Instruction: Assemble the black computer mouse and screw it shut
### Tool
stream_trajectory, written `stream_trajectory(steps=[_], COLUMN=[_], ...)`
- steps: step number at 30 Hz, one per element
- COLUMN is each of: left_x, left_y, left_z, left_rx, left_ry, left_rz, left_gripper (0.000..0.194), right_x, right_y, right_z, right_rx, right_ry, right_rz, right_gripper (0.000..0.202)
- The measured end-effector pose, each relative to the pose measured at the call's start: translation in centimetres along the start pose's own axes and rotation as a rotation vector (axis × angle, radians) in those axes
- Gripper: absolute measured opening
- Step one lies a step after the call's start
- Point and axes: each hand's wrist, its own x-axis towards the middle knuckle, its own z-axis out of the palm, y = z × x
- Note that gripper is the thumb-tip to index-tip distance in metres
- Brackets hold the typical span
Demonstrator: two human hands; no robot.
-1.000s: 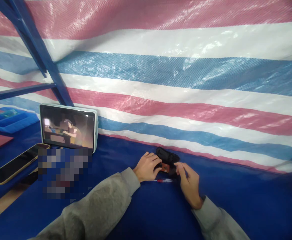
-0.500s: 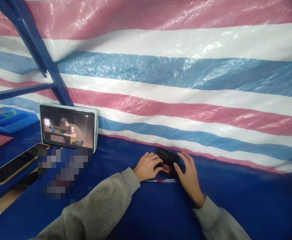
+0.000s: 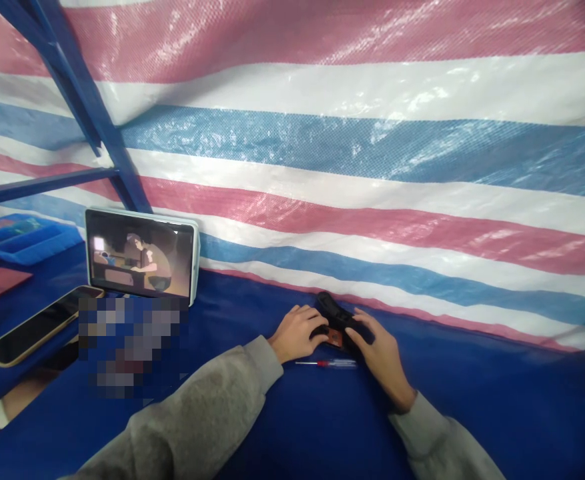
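The right hand [image 3: 383, 357] grasps a curved black plastic piece [image 3: 333, 309] beside a flat orange-brown board [image 3: 335, 339]; the left hand [image 3: 298, 333] curls at the board's edge (its hold I cannot tell). A clear-handled, red-collared screwdriver [image 3: 339, 364] lies nearer on the dark-blue surface [image 3: 502, 400], which spreads rightward, its far edge meeting striped plastic sheeting [image 3: 372, 153].

A makeshift workshop corner, by the look of it: red, white and blue striped woven-plastic sheeting [image 3: 322, 153] behind a dark-blue bar frame [image 3: 83, 93], a slim clear-handled screwdriver [image 3: 336, 363] and a bright-blue plastic compartment tray [image 3: 52, 243] on a dark-blue tabletop [image 3: 297, 427].
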Motion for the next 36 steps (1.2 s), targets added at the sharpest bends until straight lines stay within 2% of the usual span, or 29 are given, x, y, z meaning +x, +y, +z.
stream_trajectory(steps=[7, 13, 15, 17, 20, 22, 27, 29, 32, 36], left_x=[0.0, 0.1, 0.0, 0.0, -0.2, -0.3, -0.4, -0.5, -0.4, -0.2], left_y=[0.0, -0.1, -0.1, 0.0, 0.1, 0.0, -0.2, -0.2, -0.1, -0.1], left_z=[0.0, 0.1, 0.0, -0.1, -0.2, -0.2, -0.2, -0.3, -0.5, -0.7], left_rx=[0.001, -0.009, -0.033, -0.061, -0.075, -0.059, -0.011, -0.017, -0.046, -0.087], left_ry=[-0.003, -0.006, 0.023, 0.102, 0.231, 0.248, 0.233, 0.240, 0.208, 0.108], left_rz=[-0.016, -0.020, -0.020, -0.051, -0.090, -0.041, 0.058, 0.061, 0.059, 0.072], left_gripper=[0.019, 0.023, 0.027, 0.037, 0.066, 0.076, 0.060, 0.059, 0.063, 0.065], right_x=[-0.2, -0.5, -0.6, -0.8, -0.8, -0.8, -0.7, -0.6, -0.7, -1.1], right_y=[-1.1, -1.8, -1.9, -2.1, -2.4, -2.6, -2.8, -2.9, -3.0, -2.7], right_z=[-0.3, -0.4, -0.5, -0.5, -0.6, -0.6, -0.4, -0.5, -0.8, -0.8], right_rx=[0.055, 0.193, 0.261, 0.318, 0.393, 0.435, 0.520, 0.471, 0.271, 0.049], right_ry=[0.003, 0.142, 0.187, 0.201, 0.173, 0.139, 0.059, 0.065, 0.084, 0.022], right_rz=[0.077, 0.106, 0.117, 0.141, 0.196, 0.231, 0.259, 0.243, 0.169, -0.130], right_gripper=[0.032, 0.034, 0.034, 0.035, 0.037, 0.037, 0.038, 0.038, 0.038, 0.051])
